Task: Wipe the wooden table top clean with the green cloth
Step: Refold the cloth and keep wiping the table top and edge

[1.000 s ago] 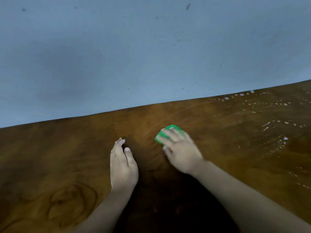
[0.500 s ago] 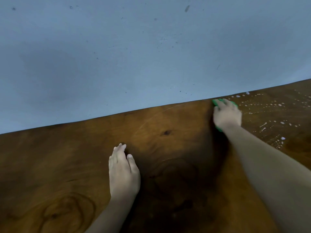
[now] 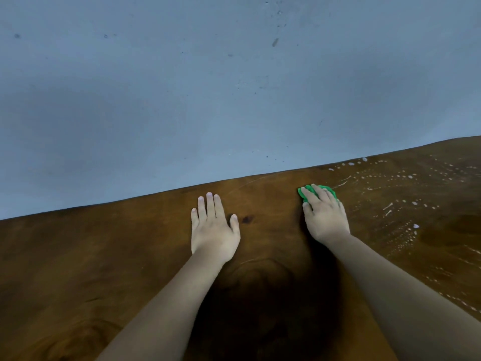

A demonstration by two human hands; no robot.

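A dark wooden table top (image 3: 104, 256) fills the lower half of the view. My right hand (image 3: 324, 217) presses a bunched green cloth (image 3: 307, 191) onto the wood near the far edge; only the cloth's front rim shows past my fingers. White droplets and streaks (image 3: 395, 201) speckle the table to the right of the cloth. My left hand (image 3: 212, 227) lies flat on the wood, palm down, fingers slightly spread, holding nothing, a hand's width left of my right hand.
A blue-grey wall (image 3: 208, 100) with small dark marks stands directly behind the table's far edge (image 3: 156, 194). A small dark knot (image 3: 247, 219) in the wood sits between my hands.
My right hand swept the cloth from the table's middle out to the far right edge, then drew it back toward me. My left hand stayed flat on the wood.
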